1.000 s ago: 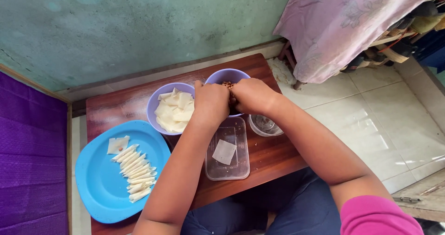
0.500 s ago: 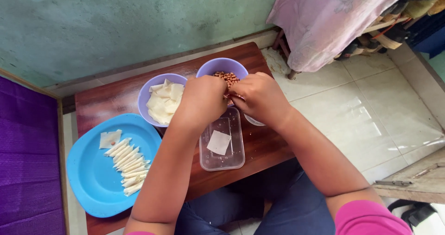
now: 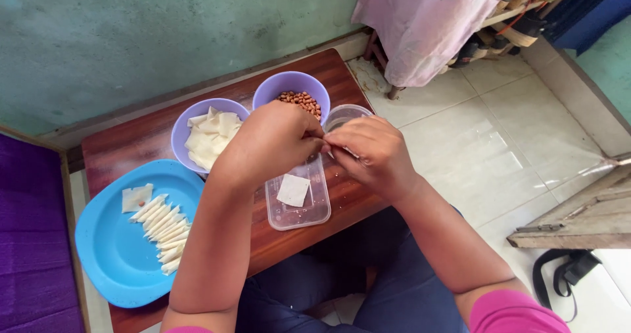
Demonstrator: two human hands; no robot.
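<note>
At frame centre, over table [image 3: 342, 205]: left hand [image 3: 273, 142] and right hand [image 3: 371, 152] met fingertip to fingertip, both pinched nearly shut on something small, hidden between them. Just below: clear tub [image 3: 297, 198] with one pale square wrapper [image 3: 292, 190]. Likely thin, limp, tearable; best pinched by a corner. Lower left: blue plate [image 3: 118, 254] with rolled sticks [image 3: 164, 231]. Farther up: bowl of wrappers [image 3: 209, 134], bowl of peanuts [image 3: 299, 99].

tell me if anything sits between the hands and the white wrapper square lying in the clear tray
Nothing visible does. The left hand and right hand meet just above the far end of the clear tray, and the wrapper square lies uncovered on its floor right below them.
</note>
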